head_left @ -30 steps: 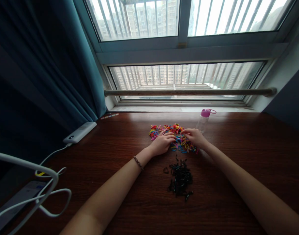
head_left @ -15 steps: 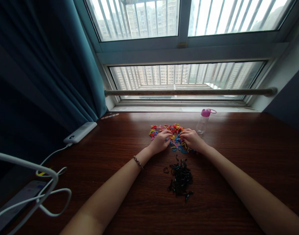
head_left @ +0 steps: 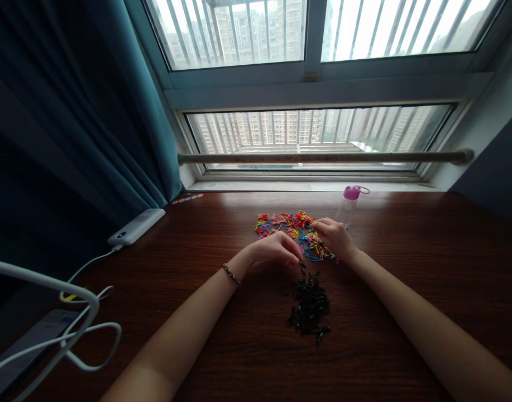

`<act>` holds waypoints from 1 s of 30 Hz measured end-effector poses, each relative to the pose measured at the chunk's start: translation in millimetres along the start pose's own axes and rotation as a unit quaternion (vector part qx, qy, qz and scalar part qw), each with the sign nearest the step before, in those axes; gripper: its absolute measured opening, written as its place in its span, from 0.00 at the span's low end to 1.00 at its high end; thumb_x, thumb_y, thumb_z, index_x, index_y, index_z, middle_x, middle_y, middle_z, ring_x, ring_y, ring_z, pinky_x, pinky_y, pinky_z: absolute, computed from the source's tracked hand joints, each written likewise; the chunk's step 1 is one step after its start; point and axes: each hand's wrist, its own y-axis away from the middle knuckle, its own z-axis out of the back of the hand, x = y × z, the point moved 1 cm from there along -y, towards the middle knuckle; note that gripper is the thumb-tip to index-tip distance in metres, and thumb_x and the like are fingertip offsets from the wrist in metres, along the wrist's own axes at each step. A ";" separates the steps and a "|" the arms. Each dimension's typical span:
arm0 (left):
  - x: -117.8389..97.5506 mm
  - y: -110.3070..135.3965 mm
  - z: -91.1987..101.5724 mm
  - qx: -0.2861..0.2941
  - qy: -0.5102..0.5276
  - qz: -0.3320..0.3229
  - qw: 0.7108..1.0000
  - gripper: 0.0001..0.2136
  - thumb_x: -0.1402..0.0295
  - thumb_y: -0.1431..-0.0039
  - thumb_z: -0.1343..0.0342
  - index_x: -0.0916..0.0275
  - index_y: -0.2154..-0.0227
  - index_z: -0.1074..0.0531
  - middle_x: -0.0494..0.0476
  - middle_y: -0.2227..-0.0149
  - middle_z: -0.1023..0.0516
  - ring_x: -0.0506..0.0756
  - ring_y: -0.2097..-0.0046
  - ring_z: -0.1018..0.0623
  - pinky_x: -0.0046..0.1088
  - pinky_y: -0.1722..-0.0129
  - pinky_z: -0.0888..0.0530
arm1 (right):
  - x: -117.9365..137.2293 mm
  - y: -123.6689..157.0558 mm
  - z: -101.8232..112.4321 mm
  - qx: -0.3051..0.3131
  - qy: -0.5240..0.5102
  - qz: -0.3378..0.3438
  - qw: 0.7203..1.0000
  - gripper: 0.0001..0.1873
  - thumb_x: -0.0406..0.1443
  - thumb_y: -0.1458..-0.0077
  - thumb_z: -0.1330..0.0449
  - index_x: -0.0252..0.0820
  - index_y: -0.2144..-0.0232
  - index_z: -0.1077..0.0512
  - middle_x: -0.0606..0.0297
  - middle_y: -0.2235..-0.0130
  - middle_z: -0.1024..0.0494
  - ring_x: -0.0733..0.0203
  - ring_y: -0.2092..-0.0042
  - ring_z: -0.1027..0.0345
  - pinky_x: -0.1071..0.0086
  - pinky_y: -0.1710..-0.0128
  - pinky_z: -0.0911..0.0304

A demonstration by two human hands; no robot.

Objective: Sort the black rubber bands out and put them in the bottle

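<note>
Bright multicoloured small rubber bands (head_left: 287, 222) lie spread in a loose heap on the dark wooden table. Nearer to me is a pile of small black rubber bands (head_left: 310, 307). My left hand (head_left: 276, 248) is closed in a pinch at the top of the black pile, with a small black band (head_left: 302, 266) at its fingertips. Over the right side of the coloured heap rests my right hand (head_left: 333, 237). Its fingers are bent together among the bands, and what they grip, if anything, is hidden.
A clear bottle with a pink lid (head_left: 351, 195) stands just behind my right hand. At the left are a white power bank (head_left: 138, 226), a looped white cable (head_left: 97, 304) and a phone (head_left: 33, 340). A blue curtain (head_left: 147, 111) hangs beside the window.
My left hand has moved from the coloured heap toward me, to the top edge of the black pile. My right hand has shifted slightly and stays at the coloured bands.
</note>
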 end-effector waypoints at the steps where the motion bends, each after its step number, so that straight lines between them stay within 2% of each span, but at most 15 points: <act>1: -1.7 0.8 -3.6 0.066 -0.021 0.018 0.997 0.12 0.64 0.60 0.38 0.66 0.72 0.25 0.54 0.75 0.25 0.47 0.77 0.30 0.22 0.77 0.33 | 0.3 -0.3 -0.4 -0.008 -0.018 -0.011 1.000 0.12 0.31 0.46 0.51 0.41 0.66 0.28 0.59 0.65 0.26 0.58 0.62 0.34 0.66 0.61 0.38; 3: -5.1 1.0 -10.0 0.166 -0.068 0.030 0.983 0.12 0.62 0.61 0.37 0.64 0.73 0.24 0.54 0.75 0.24 0.47 0.77 0.30 0.21 0.79 0.35 | 0.4 -1.2 -1.0 -0.030 -0.062 -0.041 0.997 0.10 0.33 0.46 0.49 0.40 0.67 0.27 0.59 0.65 0.25 0.59 0.63 0.33 0.66 0.62 0.38; 5: -8.8 0.4 -14.0 0.216 -0.096 0.026 0.971 0.11 0.61 0.62 0.37 0.62 0.74 0.23 0.54 0.73 0.24 0.48 0.74 0.29 0.21 0.78 0.35 | -0.6 -2.4 -1.1 -0.051 -0.119 -0.088 0.988 0.10 0.37 0.48 0.46 0.40 0.68 0.27 0.60 0.67 0.25 0.59 0.65 0.32 0.66 0.63 0.37; 7: -12.8 1.0 -14.1 0.228 -0.101 0.020 0.968 0.12 0.60 0.62 0.37 0.62 0.74 0.23 0.54 0.72 0.23 0.50 0.72 0.29 0.22 0.77 0.35 | -3.0 -3.8 -1.2 -0.061 -0.204 -0.155 0.965 0.12 0.41 0.51 0.44 0.39 0.70 0.26 0.61 0.70 0.24 0.59 0.69 0.31 0.66 0.67 0.36; 10: -16.0 4.5 -6.4 0.189 -0.091 0.019 0.978 0.13 0.60 0.61 0.38 0.63 0.73 0.23 0.55 0.72 0.24 0.49 0.73 0.30 0.21 0.78 0.36 | -5.5 -5.6 -0.7 -0.015 -0.370 -0.250 0.895 0.16 0.45 0.57 0.41 0.36 0.71 0.27 0.63 0.75 0.25 0.63 0.75 0.32 0.68 0.73 0.35; 12: -14.0 5.7 2.3 0.096 -0.070 0.010 0.993 0.13 0.60 0.60 0.38 0.66 0.74 0.24 0.55 0.76 0.25 0.47 0.77 0.32 0.21 0.80 0.38 | -2.6 -6.3 2.1 0.052 -0.456 -0.279 0.843 0.17 0.44 0.61 0.38 0.35 0.73 0.27 0.65 0.78 0.26 0.66 0.77 0.33 0.71 0.75 0.35; 15: -4.1 2.3 15.5 -0.131 -0.026 -0.034 0.990 0.14 0.60 0.55 0.42 0.69 0.74 0.25 0.52 0.80 0.29 0.44 0.81 0.37 0.19 0.82 0.40 | 12.2 -6.0 11.2 0.218 -0.516 -0.252 0.789 0.15 0.41 0.64 0.35 0.34 0.75 0.27 0.66 0.80 0.27 0.69 0.79 0.34 0.75 0.77 0.37; 18: 8.3 -4.4 23.4 -0.322 -0.044 -0.081 0.942 0.14 0.61 0.51 0.46 0.69 0.72 0.27 0.54 0.78 0.28 0.46 0.80 0.33 0.21 0.80 0.36 | 33.4 -4.0 20.9 0.428 -0.533 -0.173 0.709 0.16 0.40 0.64 0.35 0.33 0.72 0.25 0.60 0.73 0.23 0.65 0.73 0.30 0.74 0.74 0.35; 20: 14.3 -7.5 25.6 -0.399 -0.114 -0.100 0.904 0.12 0.62 0.50 0.47 0.68 0.72 0.27 0.57 0.74 0.25 0.49 0.75 0.29 0.25 0.74 0.32 | 41.0 -3.9 22.7 0.470 -0.539 -0.151 0.682 0.18 0.40 0.62 0.36 0.33 0.67 0.26 0.56 0.66 0.23 0.61 0.70 0.28 0.72 0.73 0.34; 21: 16.1 -8.1 25.8 -0.419 -0.163 -0.112 0.886 0.11 0.63 0.49 0.48 0.67 0.71 0.27 0.58 0.72 0.24 0.51 0.72 0.27 0.28 0.70 0.30 | 40.9 -4.7 21.2 0.446 -0.540 -0.156 0.697 0.19 0.41 0.60 0.38 0.33 0.66 0.26 0.55 0.65 0.23 0.61 0.70 0.28 0.72 0.74 0.34; 23: 17.8 -8.1 24.1 -0.411 -0.269 -0.150 0.858 0.10 0.65 0.46 0.50 0.64 0.67 0.27 0.59 0.65 0.24 0.54 0.62 0.26 0.34 0.58 0.31 | 32.8 -7.1 14.0 0.320 -0.521 -0.182 0.770 0.18 0.42 0.55 0.41 0.34 0.66 0.27 0.56 0.66 0.23 0.62 0.71 0.28 0.73 0.75 0.35; 25: 17.9 -7.5 19.7 -0.345 -0.368 -0.189 0.842 0.12 0.67 0.44 0.52 0.60 0.59 0.30 0.57 0.56 0.27 0.55 0.52 0.30 0.37 0.49 0.37 | 17.6 -8.5 4.6 0.148 -0.463 -0.203 0.850 0.15 0.41 0.51 0.44 0.35 0.66 0.27 0.58 0.67 0.23 0.62 0.70 0.29 0.71 0.73 0.34; 27: 17.7 -7.0 14.2 -0.259 -0.446 -0.208 0.831 0.15 0.67 0.43 0.53 0.56 0.52 0.35 0.55 0.49 0.32 0.55 0.44 0.38 0.39 0.44 0.44 | 2.2 -7.8 -4.1 0.006 -0.369 -0.203 0.907 0.13 0.39 0.50 0.46 0.36 0.66 0.28 0.58 0.67 0.23 0.60 0.66 0.29 0.67 0.66 0.34; 28: 17.6 -6.9 11.6 -0.222 -0.476 -0.207 0.826 0.17 0.67 0.42 0.54 0.55 0.50 0.38 0.53 0.47 0.34 0.55 0.42 0.42 0.40 0.43 0.47 | -3.8 -6.9 -7.9 -0.031 -0.313 -0.195 0.929 0.12 0.37 0.49 0.47 0.37 0.65 0.28 0.59 0.66 0.24 0.59 0.64 0.30 0.65 0.63 0.35; 30: 17.5 -6.9 7.8 -0.176 -0.516 -0.194 0.815 0.17 0.65 0.41 0.55 0.52 0.48 0.40 0.51 0.46 0.36 0.55 0.41 0.45 0.42 0.43 0.51 | -11.1 -4.7 -14.1 -0.046 -0.212 -0.168 0.962 0.12 0.35 0.48 0.49 0.39 0.62 0.29 0.59 0.64 0.24 0.58 0.62 0.31 0.62 0.59 0.36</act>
